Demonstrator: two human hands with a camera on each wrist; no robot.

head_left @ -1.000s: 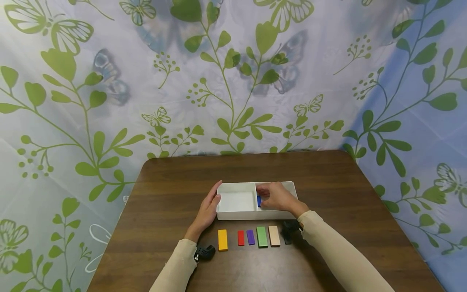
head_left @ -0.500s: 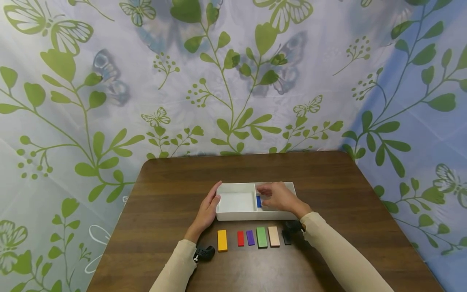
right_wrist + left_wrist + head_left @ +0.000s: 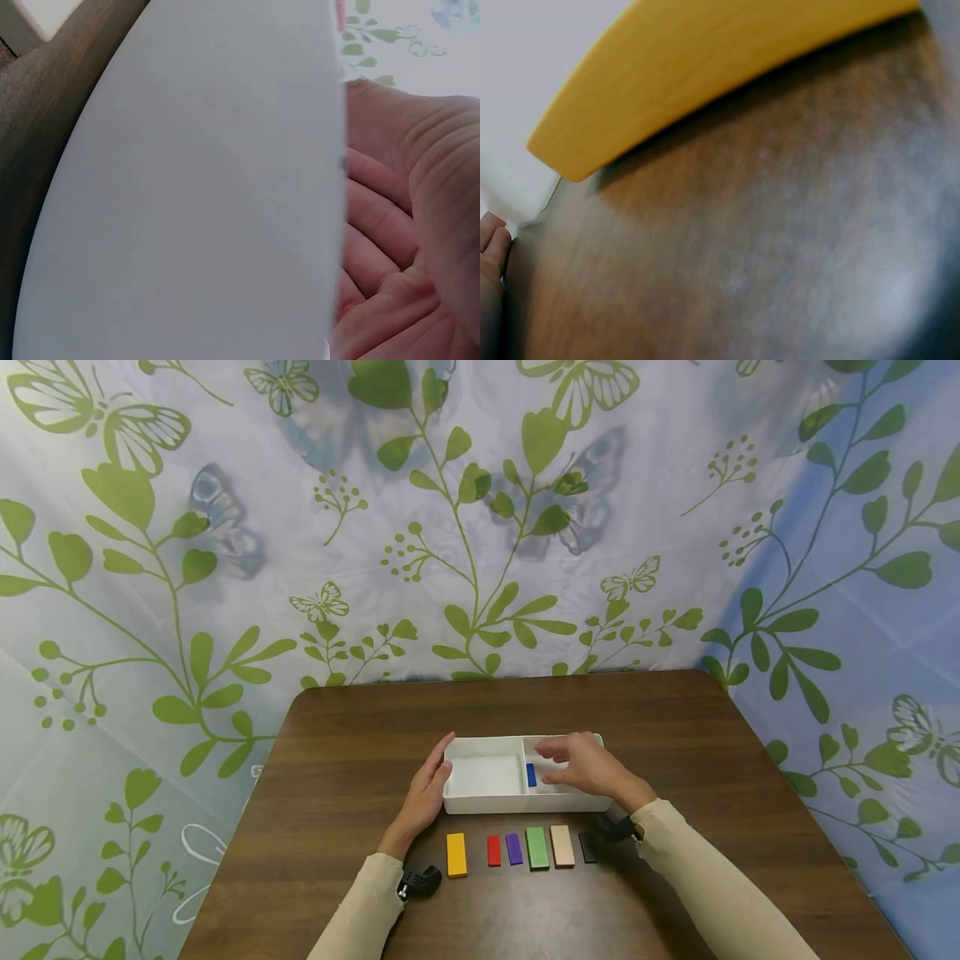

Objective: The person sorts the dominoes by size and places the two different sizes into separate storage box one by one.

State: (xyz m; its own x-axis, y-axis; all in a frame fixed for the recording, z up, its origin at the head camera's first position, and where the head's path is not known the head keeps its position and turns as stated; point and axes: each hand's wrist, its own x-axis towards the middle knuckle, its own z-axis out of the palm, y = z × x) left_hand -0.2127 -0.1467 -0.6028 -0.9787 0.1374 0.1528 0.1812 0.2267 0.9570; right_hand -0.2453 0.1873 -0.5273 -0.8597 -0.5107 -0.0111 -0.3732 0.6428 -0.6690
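Note:
A white two-compartment tray lies on the table. My left hand rests along its left end, fingers straight against the outer wall. In the tray's right compartment a small blue block lies close beside the divider. Just right of that block my right hand hovers over the compartment, thumb and fingers spread apart with nothing between them. The tray's white wall fills much of the right wrist view and hides the fingertips. A yellow block crosses the top of the left wrist view.
In front of the tray, a row of blocks stretches across the wooden table: yellow, red, purple, green, beige and black. A patterned cloth hangs behind the table.
My right hand has let go of the blue block and drawn away to the right, its fingers parting. The blue block stays beside the divider. My left hand keeps its place.

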